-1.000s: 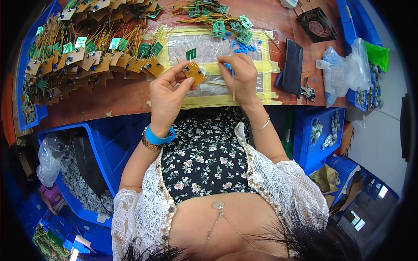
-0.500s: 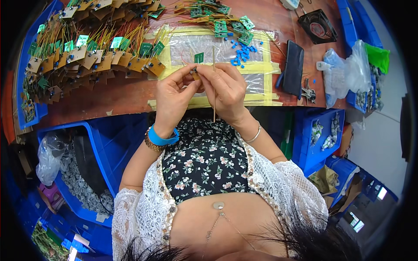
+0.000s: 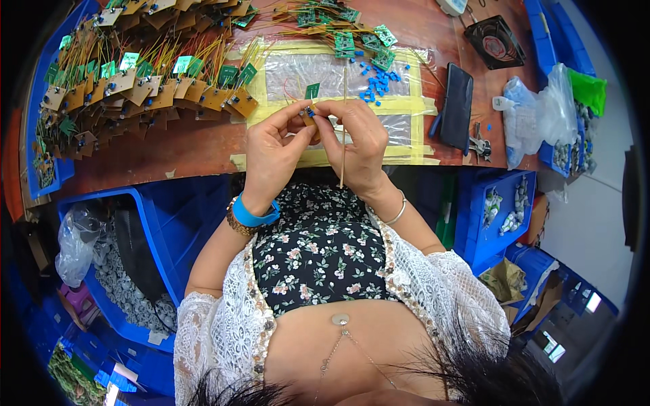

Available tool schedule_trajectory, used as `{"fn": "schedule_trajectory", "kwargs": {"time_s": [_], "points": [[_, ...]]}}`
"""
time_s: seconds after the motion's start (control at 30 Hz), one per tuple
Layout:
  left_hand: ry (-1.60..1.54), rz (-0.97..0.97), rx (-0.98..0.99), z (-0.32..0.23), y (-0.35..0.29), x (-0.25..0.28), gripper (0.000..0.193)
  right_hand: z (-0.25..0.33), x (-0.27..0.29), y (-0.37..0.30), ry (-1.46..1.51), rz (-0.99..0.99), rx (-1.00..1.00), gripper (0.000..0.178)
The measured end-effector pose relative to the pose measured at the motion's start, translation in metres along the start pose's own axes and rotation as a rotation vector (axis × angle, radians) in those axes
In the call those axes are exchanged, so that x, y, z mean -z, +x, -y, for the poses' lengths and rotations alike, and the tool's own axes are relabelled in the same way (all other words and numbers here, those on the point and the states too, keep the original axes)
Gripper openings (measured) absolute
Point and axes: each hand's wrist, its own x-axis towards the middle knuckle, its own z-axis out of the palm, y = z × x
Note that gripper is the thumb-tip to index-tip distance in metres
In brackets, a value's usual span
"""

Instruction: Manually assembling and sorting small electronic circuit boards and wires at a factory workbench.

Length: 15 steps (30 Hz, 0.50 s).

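My left hand [image 3: 269, 152] is closed, its thumb and fingers pinching a small tan circuit board [image 3: 309, 121] with dark parts at its upper end. A small blue piece [image 3: 310, 111] shows on that end, between my fingertips. Thin wires run near it to a green circuit board [image 3: 312, 91] just beyond my fingers. My right hand [image 3: 362, 142] is closed around a thin wooden stick [image 3: 342, 159], which stands nearly upright in the view. The right thumb and index fingertip touch the tan board's right side; my fingers partly hide the board.
Rows of wired tan and green boards [image 3: 176, 91] fill the table's left side. Loose blue pieces [image 3: 379, 82] lie on the taped plastic sheet [image 3: 298, 68]. To the right are a phone [image 3: 456, 105], a fan [image 3: 494, 42], keys [image 3: 480, 145] and plastic bags [image 3: 521, 118]. Blue bins [image 3: 152, 230] stand below.
My right hand has shifted slightly right and opened a little from the board, the stick moving with it. The blue piece now shows on the board. My left hand has hardly moved.
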Motion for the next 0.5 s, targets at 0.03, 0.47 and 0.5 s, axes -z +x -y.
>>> {"fn": "schedule_trajectory", "kwargs": {"time_s": [0.03, 0.47, 0.5], "points": [[0.012, 0.005, -0.002, -0.0001, 0.0001, 0.0000, 0.034, 0.0000, -0.0002, 0.0001, 0.004, -0.005, -0.010, 0.018], [-0.014, -0.052, -0.005, -0.0033, -0.0002, -0.0039, 0.025, 0.0029, 0.0020, 0.0009, 0.034, 0.005, -0.035, 0.016], [0.012, -0.067, -0.011, -0.0041, 0.0003, -0.0045, 0.024, 0.0031, 0.0015, 0.0001, 0.034, -0.003, -0.034, 0.016]]}}
